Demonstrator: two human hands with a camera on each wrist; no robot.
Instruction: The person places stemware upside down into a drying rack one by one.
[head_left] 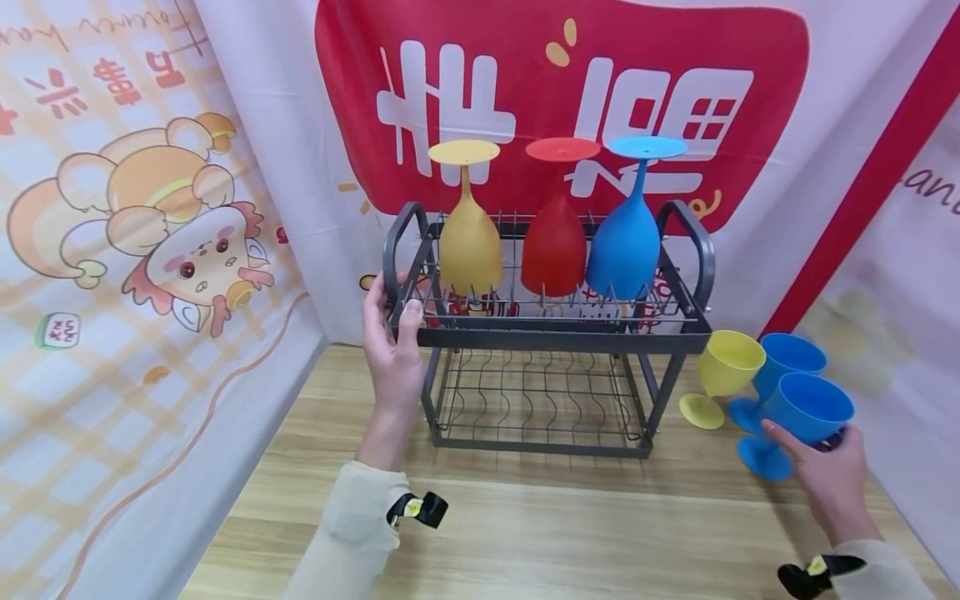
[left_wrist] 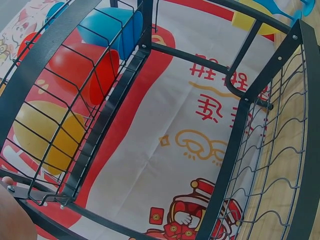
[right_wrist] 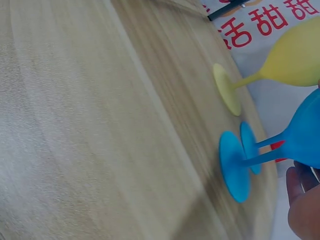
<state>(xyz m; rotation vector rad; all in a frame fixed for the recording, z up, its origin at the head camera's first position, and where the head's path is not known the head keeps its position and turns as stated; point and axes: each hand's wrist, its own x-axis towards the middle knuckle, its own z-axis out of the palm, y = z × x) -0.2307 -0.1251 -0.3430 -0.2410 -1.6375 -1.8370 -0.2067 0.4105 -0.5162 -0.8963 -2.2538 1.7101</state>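
We find the left hand (head_left: 392, 346) at the left end of the dark two-tier wire rack (head_left: 551, 337), its fingers (head_left: 411, 319) curled over the upper tier's front rail just below the left handle; the grip looks firm enough to steady the frame. On the upper tier, left to right, stand three inverted goblets: a yellow one (head_left: 468, 242), a red one (head_left: 553, 246) and a blue one (head_left: 624, 242), bases up, bowls seated on the prongs and close beside one another. The lower tier holds nothing that we can see. To the right of the rack, upright on the wooden worktop (head_left: 525, 525), are a yellow goblet (head_left: 723, 371), a blue goblet behind it (head_left: 783, 358) and, nearest the viewer, a second blue goblet (head_left: 810, 412). The right hand (head_left: 828, 475) meets this last goblet at the underside of its bowl, fingers (head_left: 783, 437) bent around it; how fully they close we cannot tell, since the bowl hides them.

In our judgement, the grasp is best taken low on the bowl, near the stem, with the goblet lifted straight up, because its base (right_wrist: 234, 166) sits touching or just beside its blue neighbour's and a sideways pull could topple that one. The left hand should hold the rack steady.
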